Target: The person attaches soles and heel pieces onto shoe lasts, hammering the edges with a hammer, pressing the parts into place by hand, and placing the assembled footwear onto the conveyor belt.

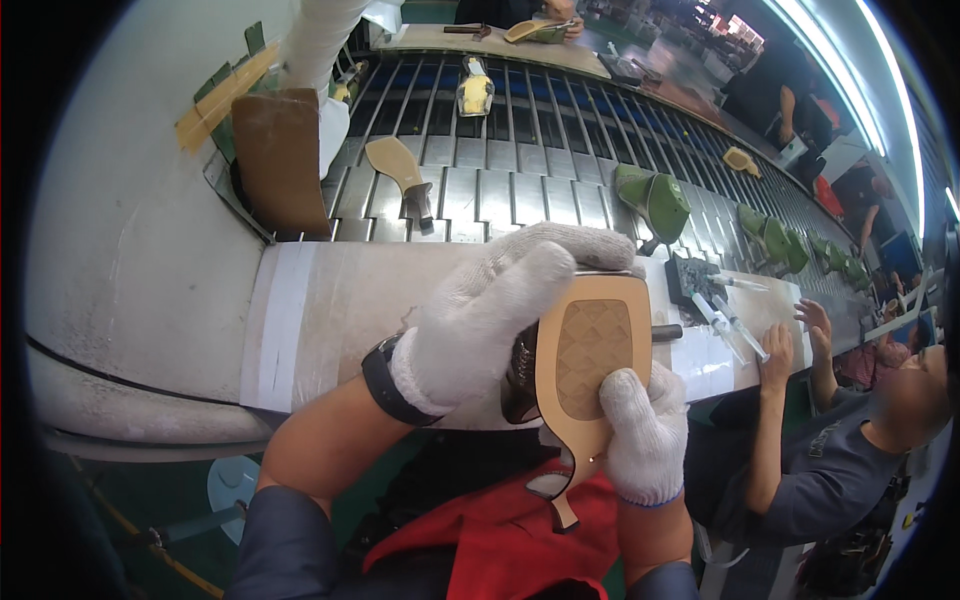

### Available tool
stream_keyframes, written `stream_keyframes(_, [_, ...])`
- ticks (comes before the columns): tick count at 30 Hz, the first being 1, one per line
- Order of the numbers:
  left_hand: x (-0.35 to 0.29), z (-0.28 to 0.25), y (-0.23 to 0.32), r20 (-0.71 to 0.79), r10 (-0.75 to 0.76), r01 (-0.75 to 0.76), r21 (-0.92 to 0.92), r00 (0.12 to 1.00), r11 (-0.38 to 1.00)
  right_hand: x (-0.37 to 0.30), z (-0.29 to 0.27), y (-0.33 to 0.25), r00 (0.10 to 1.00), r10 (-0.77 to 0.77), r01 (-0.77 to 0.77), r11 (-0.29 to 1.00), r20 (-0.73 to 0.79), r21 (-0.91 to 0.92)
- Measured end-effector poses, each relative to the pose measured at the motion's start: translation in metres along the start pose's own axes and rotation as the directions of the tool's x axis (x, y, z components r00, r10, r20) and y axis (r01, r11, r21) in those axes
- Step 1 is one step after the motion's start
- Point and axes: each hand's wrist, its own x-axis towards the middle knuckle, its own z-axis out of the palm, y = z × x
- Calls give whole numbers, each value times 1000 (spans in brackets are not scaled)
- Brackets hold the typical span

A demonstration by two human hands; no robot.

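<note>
A high-heeled shoe (597,345) with a tan insole, quilted in the middle, is held over the near edge of the workbench. Its toe end points away from me and its slim dark heel hangs toward my lap. My left hand (500,305), in a white knit glove, is closed round the toe end from the left, fingers over the far edge. Gloved too, my right hand (648,435) grips the shoe's right side near the arch, its thumb on the insole. A dark upper shows partly under the left hand; the underside is hidden.
A metal slat conveyor runs beyond the bench, carrying a tan shoe (396,165), a yellow shoe (475,92) and several green ones (660,205). Clear syringes (738,325) lie by a dark block (690,278). A person (830,455) sits close on my right.
</note>
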Motion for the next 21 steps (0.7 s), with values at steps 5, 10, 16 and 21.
stream_keyframes(5, [10,-8,-1,103,100,-119,199,990,973,3,-1,-3,1000,-23,22,998,15,57])
stream_keyframes(10, [18,-15,-12,127,84,-106,181,988,978,12,-5,0,993,-105,103,994,-60,-29])
stream_keyframes(16, [7,-20,-15,248,257,-346,451,934,822,13,-11,-3,989,-145,141,986,-38,-84])
stream_keyframes(21, [-38,0,13,66,58,-77,341,996,937,-9,4,5,979,-200,202,974,27,-105])
